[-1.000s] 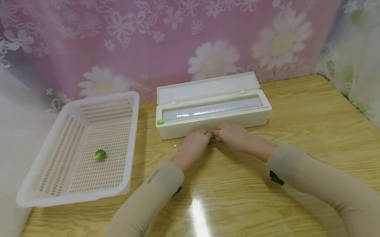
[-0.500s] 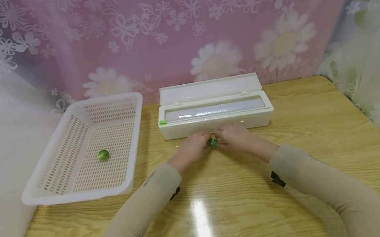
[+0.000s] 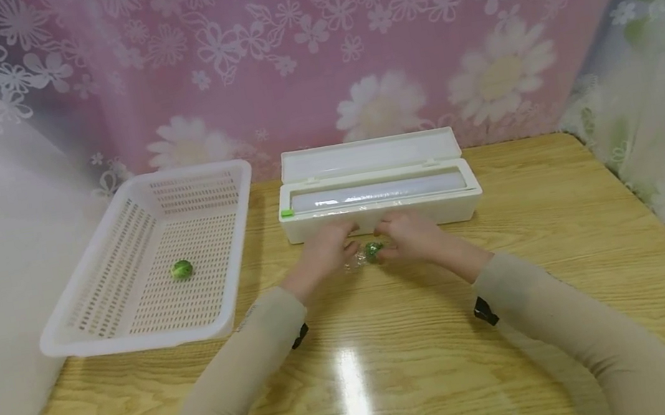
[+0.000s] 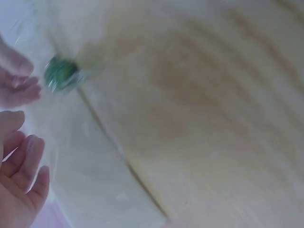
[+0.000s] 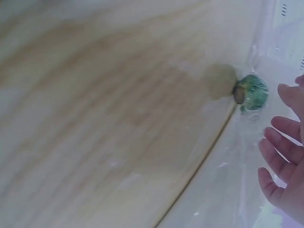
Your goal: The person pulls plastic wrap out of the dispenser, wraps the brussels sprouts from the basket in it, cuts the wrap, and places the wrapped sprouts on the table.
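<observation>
A small Brussels sprout (image 3: 374, 252) (image 4: 61, 74) (image 5: 251, 92) is covered by clear cling film (image 3: 355, 260) in front of the white wrap dispenser (image 3: 383, 217). My left hand (image 3: 325, 252) (image 4: 21, 175) is just left of the sprout, apart from it, with loosely bent fingers and nothing gripped. Close on the other side is my right hand (image 3: 412, 238) (image 5: 285, 152); its fingers are spread and relaxed, with the thumb near the sprout. Whether the thumb touches the film cannot be told. A second Brussels sprout (image 3: 182, 270) lies in the white plastic basket (image 3: 232, 274).
The dispenser's lid (image 3: 370, 155) stands up at the back, showing a film roll (image 3: 378, 191) inside. A green slider (image 3: 287, 213) sits at its left end. Everything rests on a wooden table (image 3: 438, 379), with a pink floral curtain (image 3: 290, 105) behind.
My hands have loosened from around the film-covered sprout. The left hand has drawn away to the left, leaving the sprout and crumpled film more visible. The right hand has barely shifted.
</observation>
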{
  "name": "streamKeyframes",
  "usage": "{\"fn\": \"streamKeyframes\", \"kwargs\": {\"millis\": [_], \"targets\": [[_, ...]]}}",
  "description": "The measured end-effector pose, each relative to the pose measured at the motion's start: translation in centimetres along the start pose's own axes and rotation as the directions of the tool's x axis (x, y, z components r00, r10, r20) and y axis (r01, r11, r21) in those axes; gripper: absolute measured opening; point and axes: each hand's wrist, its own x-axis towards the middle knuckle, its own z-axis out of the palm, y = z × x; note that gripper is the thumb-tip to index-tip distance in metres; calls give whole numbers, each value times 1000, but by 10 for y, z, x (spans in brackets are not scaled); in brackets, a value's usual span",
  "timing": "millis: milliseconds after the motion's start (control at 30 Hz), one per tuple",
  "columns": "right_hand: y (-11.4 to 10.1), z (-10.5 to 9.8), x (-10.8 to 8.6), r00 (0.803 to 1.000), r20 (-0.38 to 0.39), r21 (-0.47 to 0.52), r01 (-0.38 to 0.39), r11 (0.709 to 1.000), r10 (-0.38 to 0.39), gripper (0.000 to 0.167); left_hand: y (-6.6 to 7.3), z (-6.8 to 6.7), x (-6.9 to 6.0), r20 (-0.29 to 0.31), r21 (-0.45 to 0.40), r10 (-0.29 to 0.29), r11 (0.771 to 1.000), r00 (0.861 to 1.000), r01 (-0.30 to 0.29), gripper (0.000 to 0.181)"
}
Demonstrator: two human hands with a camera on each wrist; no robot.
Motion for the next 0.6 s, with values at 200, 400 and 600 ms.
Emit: {"fn": "streamKeyframes", "kwargs": {"millis": [200, 400, 600], "targets": [[-3, -9, 7, 1000, -15, 68, 1, 998, 0, 34, -14, -19, -6, -325, -68, -43, 997, 945, 22, 25], [-6, -14, 19, 999, -38, 116, 2, 993, 3, 30, -30, -33, -13, -487, -184, -204, 974, 849, 129, 32], [-13, -20, 36, 998, -57, 181, 10, 983, 1, 28, -38, -33, -19, -367, -279, -358, 923, 859, 266, 47]]}}
